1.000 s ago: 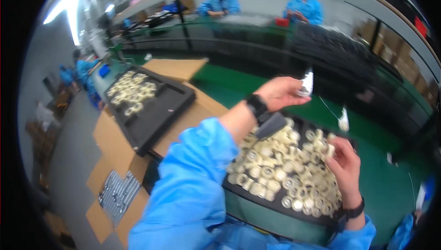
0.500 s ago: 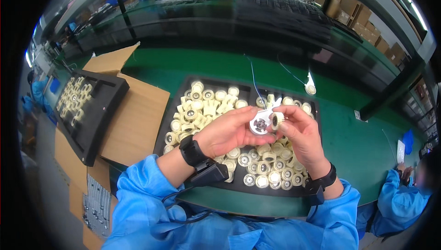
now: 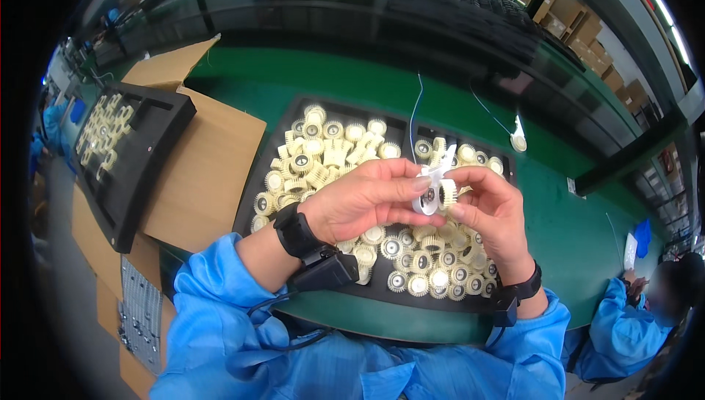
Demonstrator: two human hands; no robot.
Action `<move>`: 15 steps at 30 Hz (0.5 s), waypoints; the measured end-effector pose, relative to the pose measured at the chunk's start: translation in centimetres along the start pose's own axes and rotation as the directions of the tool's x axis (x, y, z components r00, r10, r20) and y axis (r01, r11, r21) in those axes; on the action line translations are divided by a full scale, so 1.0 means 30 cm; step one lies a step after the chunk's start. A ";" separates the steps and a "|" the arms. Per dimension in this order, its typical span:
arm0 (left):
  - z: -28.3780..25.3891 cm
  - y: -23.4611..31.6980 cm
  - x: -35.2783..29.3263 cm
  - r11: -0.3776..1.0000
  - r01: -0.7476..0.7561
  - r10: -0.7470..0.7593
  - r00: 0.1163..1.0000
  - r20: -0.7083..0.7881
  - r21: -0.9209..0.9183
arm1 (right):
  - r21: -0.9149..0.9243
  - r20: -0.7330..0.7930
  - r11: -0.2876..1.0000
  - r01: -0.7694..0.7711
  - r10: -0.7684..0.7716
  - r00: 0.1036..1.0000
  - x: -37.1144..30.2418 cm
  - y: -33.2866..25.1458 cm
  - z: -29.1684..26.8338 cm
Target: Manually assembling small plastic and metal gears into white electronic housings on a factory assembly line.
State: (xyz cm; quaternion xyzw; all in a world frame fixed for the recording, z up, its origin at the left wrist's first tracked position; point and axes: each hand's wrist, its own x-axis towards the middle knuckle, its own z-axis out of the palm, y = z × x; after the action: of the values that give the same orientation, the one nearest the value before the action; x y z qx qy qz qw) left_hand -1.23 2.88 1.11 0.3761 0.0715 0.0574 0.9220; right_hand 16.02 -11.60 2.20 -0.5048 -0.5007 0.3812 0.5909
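My left hand (image 3: 363, 198) is closed on a white plastic housing (image 3: 439, 168) with a round end and a narrow arm. A thin blue wire (image 3: 413, 117) rises from behind the housing. Between the thumb and fingers of my right hand (image 3: 492, 205) is a cream toothed gear (image 3: 447, 193), held against or very near the housing's round face; whether they touch I cannot tell. Under both hands lies a black tray (image 3: 380, 281) full of loose cream gears (image 3: 317, 172), several with dark centres facing up.
On the left, an open cardboard box (image 3: 209, 165) bears a second black tray (image 3: 158, 143) with more gears. Another white part (image 3: 518, 139) with a blue wire lies on the green bench (image 3: 562, 216) at the right. A co-worker in blue (image 3: 624, 334) sits far right. Dark shelving crosses the back.
The housing has turned from showing its round face to a more edge-on view, and the gear has come up to it. My view has tipped downward slightly.
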 end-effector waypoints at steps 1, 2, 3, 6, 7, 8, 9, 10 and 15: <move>0.001 -0.002 0.000 1.000 0.017 -0.017 1.000 -0.005 0.012 | -0.013 0.022 1.000 -0.008 0.008 1.000 -0.001 0.002 -0.004; 0.003 -0.003 -0.003 1.000 0.016 -0.016 1.000 -0.006 0.008 | -0.014 0.024 1.000 -0.012 0.012 1.000 0.002 0.003 -0.003; 0.005 -0.005 -0.005 1.000 0.015 -0.014 1.000 -0.009 0.022 | -0.042 0.029 0.999 -0.007 0.008 1.000 0.004 0.004 -0.002; 0.005 -0.010 -0.007 0.999 0.017 -0.017 1.000 -0.015 0.039 | -0.089 0.031 0.996 0.000 0.002 1.000 0.005 0.007 0.000; 0.005 -0.011 -0.008 0.999 0.023 -0.022 1.000 -0.018 0.045 | -0.105 0.026 0.994 0.005 -0.002 1.000 0.004 0.009 0.000; 0.008 -0.009 -0.009 0.999 0.021 -0.020 1.000 -0.018 0.042 | -0.106 0.028 0.994 0.003 0.000 1.000 0.005 0.008 0.003; 0.015 -0.007 -0.011 0.999 0.024 -0.023 0.999 -0.023 0.048 | -0.135 0.022 0.991 0.019 -0.017 1.000 0.005 0.007 0.006; 0.018 -0.008 -0.012 0.998 0.027 -0.026 0.999 -0.028 0.054 | -0.164 0.015 0.986 0.035 -0.033 0.999 0.003 0.007 0.009; 0.000 -0.029 -0.012 0.994 0.020 -0.014 0.998 -0.059 0.104 | -0.457 0.088 0.855 0.246 -0.232 0.969 -0.004 0.006 0.033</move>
State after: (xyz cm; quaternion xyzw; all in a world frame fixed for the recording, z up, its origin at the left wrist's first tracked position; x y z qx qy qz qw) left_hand -1.53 2.20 0.54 0.4212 0.1046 0.0570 0.8991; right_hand 15.03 -11.47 2.00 -0.5598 -0.6448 0.1815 0.4878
